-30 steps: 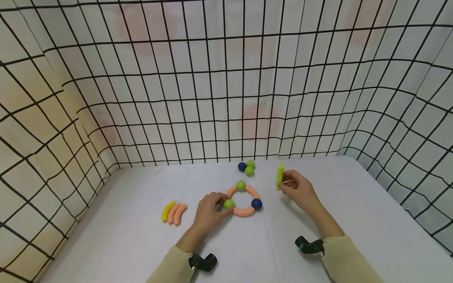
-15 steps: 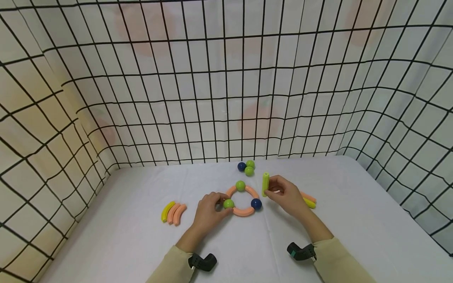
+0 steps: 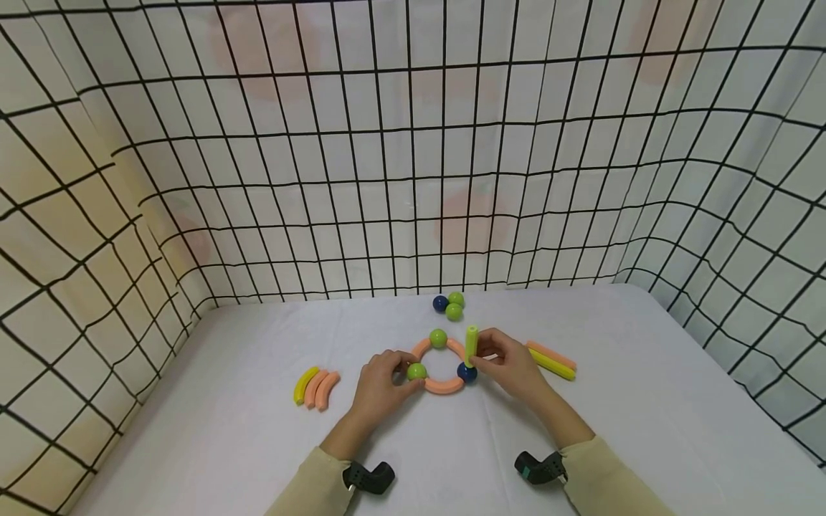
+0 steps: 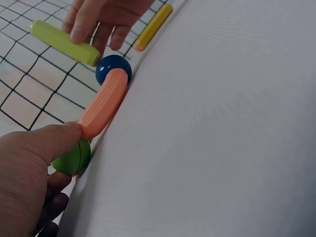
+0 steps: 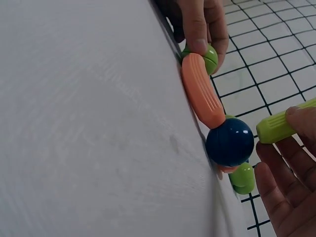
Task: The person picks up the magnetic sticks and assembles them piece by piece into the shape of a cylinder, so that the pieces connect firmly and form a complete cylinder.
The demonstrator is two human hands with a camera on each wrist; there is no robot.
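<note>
On the table lies a ring of peach curved rods (image 3: 444, 388) joined by balls: a green ball (image 3: 438, 338) at the back, a navy ball (image 3: 466, 374) on the right, another green ball (image 3: 416, 371) on the left. My left hand (image 3: 379, 390) pinches that left ball between thumb and fingers. Between thumb and fingertips, my right hand (image 3: 511, 364) holds a lime-green straight rod (image 3: 472, 342) upright over the navy ball. In the right wrist view a small gap separates the rod's lower end (image 5: 271, 129) from the ball.
Left of the ring lie a yellow curved rod (image 3: 306, 385) and two peach curved rods (image 3: 328, 391). Behind it sit a loose navy ball (image 3: 441, 304) and two green balls (image 3: 454, 312). A yellow straight rod (image 3: 552, 364) and a peach one (image 3: 558, 356) lie right. Black-grid netting (image 3: 413, 154) surrounds the table.
My right hand has carried the lime-green rod leftward and down, from right of the ring to over the navy ball, uncovering the straight rods at right. My left hand stays put.
</note>
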